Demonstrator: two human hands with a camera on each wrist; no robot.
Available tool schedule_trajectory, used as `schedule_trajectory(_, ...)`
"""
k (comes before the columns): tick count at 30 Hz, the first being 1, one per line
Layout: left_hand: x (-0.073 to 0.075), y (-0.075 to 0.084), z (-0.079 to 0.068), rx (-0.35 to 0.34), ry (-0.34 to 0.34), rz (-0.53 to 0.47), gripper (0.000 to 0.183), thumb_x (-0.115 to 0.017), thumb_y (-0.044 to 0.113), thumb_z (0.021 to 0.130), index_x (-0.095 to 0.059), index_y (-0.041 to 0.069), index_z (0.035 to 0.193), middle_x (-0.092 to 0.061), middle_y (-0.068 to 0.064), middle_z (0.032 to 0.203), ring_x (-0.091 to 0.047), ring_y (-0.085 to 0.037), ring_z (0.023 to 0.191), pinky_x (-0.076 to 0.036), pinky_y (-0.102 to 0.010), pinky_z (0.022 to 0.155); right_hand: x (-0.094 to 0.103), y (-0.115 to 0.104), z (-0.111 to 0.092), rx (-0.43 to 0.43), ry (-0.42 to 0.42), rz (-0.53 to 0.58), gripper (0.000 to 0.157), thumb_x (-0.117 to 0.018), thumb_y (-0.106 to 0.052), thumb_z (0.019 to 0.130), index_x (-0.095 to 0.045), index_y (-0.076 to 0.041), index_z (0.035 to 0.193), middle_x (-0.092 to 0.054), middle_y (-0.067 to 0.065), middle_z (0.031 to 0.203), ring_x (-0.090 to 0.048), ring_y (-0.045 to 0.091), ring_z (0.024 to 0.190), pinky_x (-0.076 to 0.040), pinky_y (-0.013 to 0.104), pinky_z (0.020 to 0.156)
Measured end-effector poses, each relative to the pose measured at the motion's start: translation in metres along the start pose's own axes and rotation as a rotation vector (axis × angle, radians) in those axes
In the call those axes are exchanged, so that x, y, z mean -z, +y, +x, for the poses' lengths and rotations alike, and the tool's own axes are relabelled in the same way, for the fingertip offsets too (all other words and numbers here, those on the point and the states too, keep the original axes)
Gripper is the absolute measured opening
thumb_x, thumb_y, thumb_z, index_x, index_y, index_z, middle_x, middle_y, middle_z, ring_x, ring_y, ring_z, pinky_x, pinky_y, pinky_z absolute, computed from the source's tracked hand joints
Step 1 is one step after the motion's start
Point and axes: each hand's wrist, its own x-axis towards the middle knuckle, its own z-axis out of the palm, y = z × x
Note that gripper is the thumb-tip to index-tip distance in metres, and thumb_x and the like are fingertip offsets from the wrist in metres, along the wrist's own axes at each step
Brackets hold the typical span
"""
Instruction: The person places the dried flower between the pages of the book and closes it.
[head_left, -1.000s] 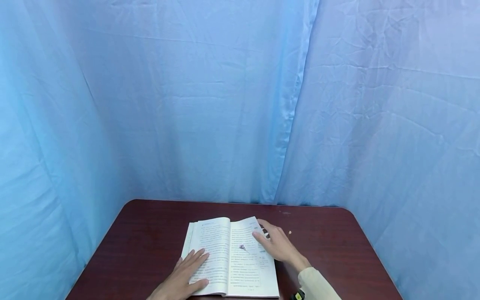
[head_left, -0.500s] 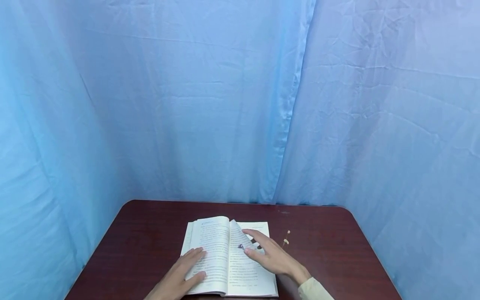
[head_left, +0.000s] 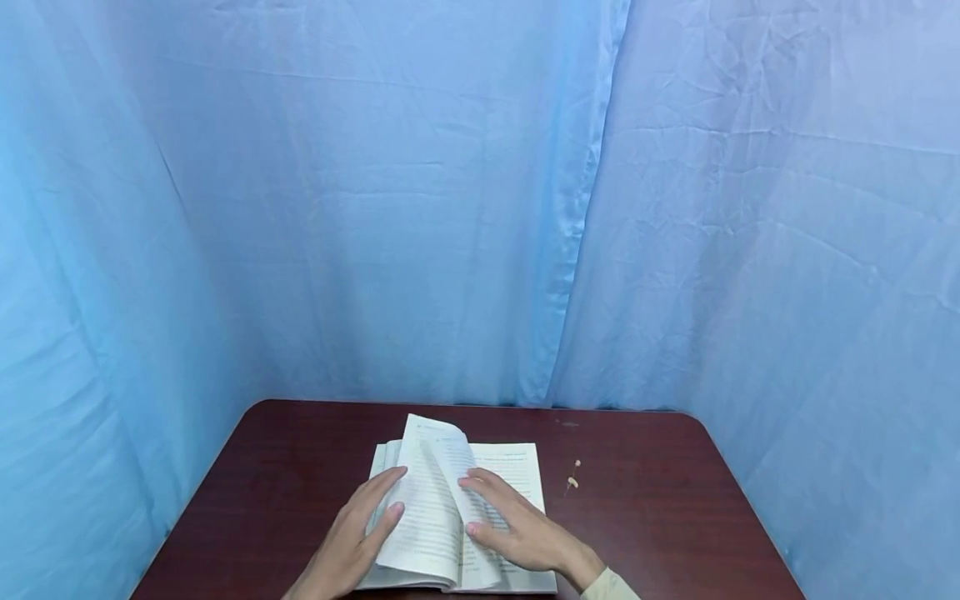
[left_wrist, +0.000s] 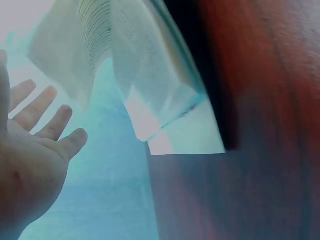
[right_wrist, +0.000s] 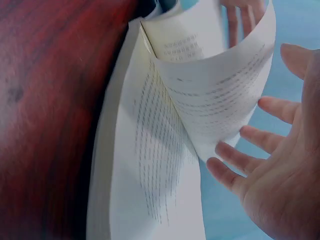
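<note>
An open book (head_left: 517,458) with printed pages lies near the table's front edge. Leaves stand raised in its middle; one turning page (right_wrist: 215,95) curves over in the right wrist view. My right hand (head_left: 525,529) is at that page's right side, its extended fingertips touching or almost touching the paper. On the left, my left hand (head_left: 348,533) is beside a lifted page (head_left: 423,500), fingers spread. The left wrist view has the left hand (left_wrist: 35,150) with nothing gripped, close to the pages (left_wrist: 65,55). Much of the left-side pages lies hidden behind the raised leaves.
A small dried flower sprig (head_left: 573,479) lies on the dark red-brown table (head_left: 660,500), right of the book. Blue curtains (head_left: 420,208) hang behind the table and along both sides.
The right hand has moved left from the book's right edge, bringing a page over towards the middle. Left-side leaves have risen, and the left hand has come off the flat page. The sprig has become uncovered.
</note>
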Motion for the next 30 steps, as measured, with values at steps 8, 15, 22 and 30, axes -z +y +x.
schedule_trajectory(8,0.008,0.006,0.009,0.047,0.036,0.017,0.047,-0.065,0.017,0.114,-0.063,0.018,0.162,-0.068,-0.005,0.162,-0.064,-0.031,0.149,-0.05,-0.028,0.122,-0.016,-0.013,0.004,0.008,-0.035,-0.049,0.063,-0.061,-0.048,0.116,-0.047,-0.025,0.173,-0.038,0.014,0.183,-0.047,0.041,0.164,-0.047,0.06,0.129)
schedule_trajectory(15,0.009,0.008,0.008,0.019,0.048,0.016,0.046,-0.066,0.012,0.112,-0.065,0.013,0.158,-0.07,-0.01,0.159,-0.064,-0.034,0.147,-0.035,-0.009,0.124,-0.031,-0.02,0.0,0.012,-0.076,-0.111,0.067,-0.061,-0.058,0.113,-0.046,-0.03,0.172,-0.036,0.011,0.185,-0.047,0.039,0.165,-0.049,0.063,0.127)
schedule_trajectory(22,0.006,0.007,0.005,0.02,0.01,0.052,0.044,-0.069,0.017,0.112,-0.067,0.019,0.156,-0.071,-0.003,0.157,-0.067,-0.035,0.145,-0.052,-0.033,0.122,-0.038,-0.024,-0.005,0.019,-0.151,-0.134,0.068,-0.06,-0.063,0.112,-0.047,-0.032,0.172,-0.038,0.006,0.184,-0.044,0.033,0.168,-0.051,0.057,0.127)
schedule_trajectory(30,-0.005,0.003,-0.002,0.114,-0.146,0.03,0.047,-0.072,0.027,0.112,-0.067,0.012,0.156,-0.069,-0.007,0.16,-0.064,-0.033,0.15,-0.056,-0.063,0.119,-0.04,-0.025,-0.009,0.049,-0.215,-0.137,0.063,-0.057,-0.06,0.114,-0.053,-0.027,0.168,-0.041,0.002,0.183,-0.039,0.028,0.172,-0.049,0.051,0.131)
